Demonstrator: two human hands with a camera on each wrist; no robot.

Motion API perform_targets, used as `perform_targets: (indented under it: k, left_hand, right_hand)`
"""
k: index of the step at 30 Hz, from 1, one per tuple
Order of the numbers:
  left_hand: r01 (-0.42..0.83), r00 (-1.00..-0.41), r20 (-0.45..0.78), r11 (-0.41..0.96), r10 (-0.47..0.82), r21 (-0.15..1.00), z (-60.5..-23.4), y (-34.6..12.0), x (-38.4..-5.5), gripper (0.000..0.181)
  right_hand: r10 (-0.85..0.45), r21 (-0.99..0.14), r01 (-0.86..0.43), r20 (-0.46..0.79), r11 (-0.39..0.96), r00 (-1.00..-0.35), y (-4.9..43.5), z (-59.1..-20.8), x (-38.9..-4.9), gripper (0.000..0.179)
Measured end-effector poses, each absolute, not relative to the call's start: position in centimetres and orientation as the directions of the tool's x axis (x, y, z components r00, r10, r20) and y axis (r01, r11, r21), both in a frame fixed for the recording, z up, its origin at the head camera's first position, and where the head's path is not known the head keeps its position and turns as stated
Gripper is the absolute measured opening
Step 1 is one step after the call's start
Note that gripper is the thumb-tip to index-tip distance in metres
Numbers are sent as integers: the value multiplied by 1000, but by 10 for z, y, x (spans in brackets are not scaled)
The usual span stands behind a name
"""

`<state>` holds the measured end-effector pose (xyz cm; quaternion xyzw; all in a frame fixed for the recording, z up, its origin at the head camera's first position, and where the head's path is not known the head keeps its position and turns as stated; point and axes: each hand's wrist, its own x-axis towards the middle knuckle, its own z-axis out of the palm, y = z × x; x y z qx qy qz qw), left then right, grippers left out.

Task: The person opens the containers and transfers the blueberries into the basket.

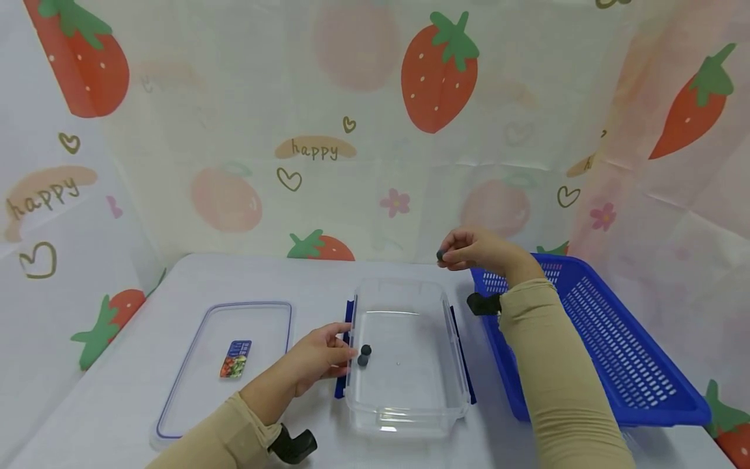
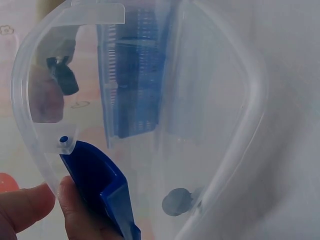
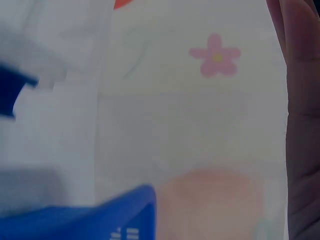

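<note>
A clear plastic storage box (image 1: 404,397) with blue side latches stands uncovered in the middle of the table. Two dark, round blueberries (image 1: 363,359) lie inside it against the left wall; in the left wrist view they show through the plastic as a blurred dark shape (image 2: 177,201). With its fingers by the blue latch (image 2: 107,185), my left hand (image 1: 319,358) holds the box's left side. Above the table, past the box's far right corner, my right hand (image 1: 477,251) pinches one blueberry (image 1: 440,255) between thumb and fingertips. The right wrist view shows only part of that hand (image 3: 303,120), without the berry.
To the right, partly behind my right forearm, stands a blue perforated basket (image 1: 615,339). A clear lid (image 1: 193,371) with a blue seal and a picture label (image 1: 236,359) lies flat on the left. Fabric with printed strawberries (image 1: 439,78) hangs behind the white table (image 1: 316,280).
</note>
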<state>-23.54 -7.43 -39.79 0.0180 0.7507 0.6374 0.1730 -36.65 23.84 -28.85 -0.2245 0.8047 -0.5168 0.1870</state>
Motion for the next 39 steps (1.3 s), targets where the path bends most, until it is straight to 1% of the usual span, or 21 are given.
perform_targets:
  k: [4, 13, 21, 27, 32, 39]
  left_hand:
    - [-193, -939, -237, 189, 249, 963, -398, -74, -235, 60]
    - [-190, -938, -235, 187, 255, 964, -400, -74, -236, 61]
    - [-193, -940, -237, 192, 245, 962, -399, -73, -235, 60]
    - [-193, -940, -239, 197, 244, 961, -397, -72, -234, 59]
    - [-194, -940, -240, 201, 241, 960, -397, -73, -234, 60]
    - [-198, -942, -243, 204, 231, 959, -398, -73, -235, 60]
  right_hand:
    - [-531, -924, -144, -73, 355, -844, 261, -292, -364, 14]
    - [-484, -928, -131, -59, 349, -873, 310, -301, -358, 18]
    - [-437, -927, -108, -65, 360, -897, 342, -321, -360, 21]
    - [-369, -896, -59, -120, 440, -922, 354, -334, -357, 20]
    - [-341, -883, 5, -186, 468, -921, 359, -344, -358, 20]
    - [-327, -860, 44, -240, 508, -914, 366, -354, -358, 13]
